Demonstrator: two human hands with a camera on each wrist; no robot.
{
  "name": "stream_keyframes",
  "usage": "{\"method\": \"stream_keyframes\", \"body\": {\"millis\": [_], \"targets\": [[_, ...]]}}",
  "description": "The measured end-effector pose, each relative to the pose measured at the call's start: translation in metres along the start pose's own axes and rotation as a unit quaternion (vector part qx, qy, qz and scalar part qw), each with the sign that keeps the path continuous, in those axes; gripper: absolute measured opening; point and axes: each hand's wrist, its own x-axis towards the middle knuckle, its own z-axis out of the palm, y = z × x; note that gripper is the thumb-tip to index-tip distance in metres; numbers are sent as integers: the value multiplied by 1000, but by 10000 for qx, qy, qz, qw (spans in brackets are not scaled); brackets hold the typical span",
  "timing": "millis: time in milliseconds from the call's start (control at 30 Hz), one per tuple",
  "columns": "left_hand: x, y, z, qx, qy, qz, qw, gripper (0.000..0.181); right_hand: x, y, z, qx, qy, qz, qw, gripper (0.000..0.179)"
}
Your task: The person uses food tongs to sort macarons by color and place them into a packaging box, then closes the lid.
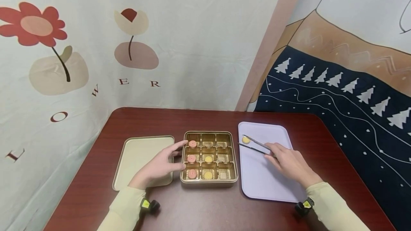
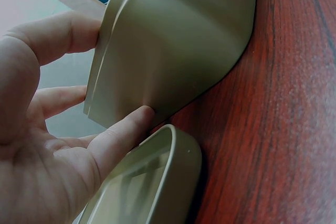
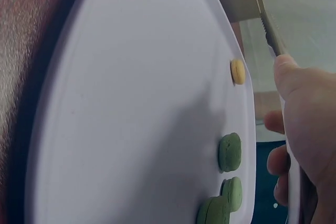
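Observation:
My left hand [image 1: 158, 164] rests against the left side of a gold tin [image 1: 208, 185], fingertips near its rim and one digit pressing the wall. Three pink macarons [image 1: 191, 158] sit in the tin's left column of compartments. Two yellow macarons [image 1: 208, 175] lie in the middle column, in the centre and front compartments. In my right hand [image 1: 289, 162] I grip metal tongs [image 1: 257, 142], their arms spread over the lavender tray [image 1: 261, 188]. Another yellow macaron [image 1: 245, 140] lies near the tong tips at the tray's far left; contact is unclear.
Several green macarons [image 3: 230, 152] lie on the tray in the right wrist view; my right hand hides them in the head view. A flat gold lid [image 1: 141, 156] lies left of the tin on the dark red table [image 1: 199, 209]. Printed cloths [image 1: 199, 45] hang behind.

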Motion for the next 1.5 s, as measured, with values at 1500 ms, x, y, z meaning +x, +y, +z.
{"method": "stream_keyframes", "body": {"millis": [1500], "targets": [[-1, -1, 0, -20, 30, -57, 10000, 91, 17, 1, 4, -504, -1005, 685, 9913, 40]]}}
